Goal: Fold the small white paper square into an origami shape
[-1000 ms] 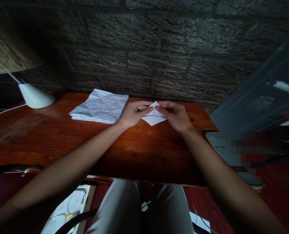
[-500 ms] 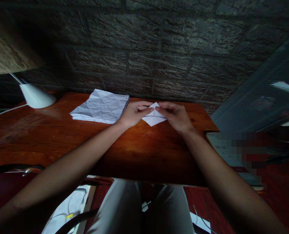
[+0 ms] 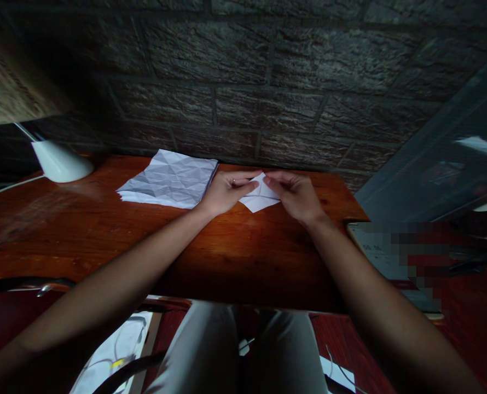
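Observation:
A small folded white paper (image 3: 260, 202), roughly diamond-shaped with creases, is held just over the wooden desk between my two hands. My left hand (image 3: 226, 192), with a ring on one finger, pinches its left side, thumb on top and fingers behind. On the opposite side my right hand (image 3: 296, 192) grips the paper in the same way, thumb near the upper middle. The fingers behind the paper are partly hidden. Left of my left hand lies a stack of creased white paper sheets (image 3: 169, 178).
The wooden desk (image 3: 235, 257) runs up to a dark brick wall (image 3: 235, 109). A lamp with a white base (image 3: 63, 162) stands at the far left, its cord trailing off. Beyond the desk's right edge is a grey, partly pixelated item (image 3: 375, 246).
My thumbs have moved slightly apart on the folded paper, and its upper layer and lower edge look a little shifted. The stack of sheets stays where it was.

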Action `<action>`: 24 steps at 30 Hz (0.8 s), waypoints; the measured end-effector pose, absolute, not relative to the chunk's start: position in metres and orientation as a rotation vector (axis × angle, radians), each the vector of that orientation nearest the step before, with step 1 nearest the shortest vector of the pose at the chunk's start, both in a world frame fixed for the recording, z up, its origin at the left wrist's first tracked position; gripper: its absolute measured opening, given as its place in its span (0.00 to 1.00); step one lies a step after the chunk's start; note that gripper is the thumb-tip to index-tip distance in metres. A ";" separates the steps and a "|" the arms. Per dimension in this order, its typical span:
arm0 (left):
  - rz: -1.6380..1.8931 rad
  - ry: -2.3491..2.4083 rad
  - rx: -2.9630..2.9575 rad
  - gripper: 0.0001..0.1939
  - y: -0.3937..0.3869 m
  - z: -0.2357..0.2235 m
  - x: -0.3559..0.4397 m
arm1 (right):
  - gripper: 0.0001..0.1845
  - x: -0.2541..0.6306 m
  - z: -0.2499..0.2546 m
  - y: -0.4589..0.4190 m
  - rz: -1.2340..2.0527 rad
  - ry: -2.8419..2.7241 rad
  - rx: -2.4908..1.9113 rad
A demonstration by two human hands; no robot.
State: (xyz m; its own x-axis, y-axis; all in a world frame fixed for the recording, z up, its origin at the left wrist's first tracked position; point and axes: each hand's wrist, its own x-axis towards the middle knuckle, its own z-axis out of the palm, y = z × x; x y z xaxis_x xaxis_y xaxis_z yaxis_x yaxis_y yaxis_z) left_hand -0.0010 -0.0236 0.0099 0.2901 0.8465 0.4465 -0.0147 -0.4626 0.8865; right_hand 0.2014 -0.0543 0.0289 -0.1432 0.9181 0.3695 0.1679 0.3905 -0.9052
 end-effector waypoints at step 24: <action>1.251 0.697 1.705 0.18 -0.021 0.007 0.000 | 0.15 0.197 0.030 -0.056 0.713 -1.660 -1.139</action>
State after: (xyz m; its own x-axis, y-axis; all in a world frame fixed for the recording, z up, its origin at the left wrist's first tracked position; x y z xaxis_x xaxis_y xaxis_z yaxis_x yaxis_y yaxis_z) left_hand -0.0003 -0.0209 0.0066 0.3342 0.8312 0.4443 -0.0598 -0.4518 0.8901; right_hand 0.1970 -0.0563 0.0296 -0.0986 0.9185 0.3830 0.3541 0.3920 -0.8491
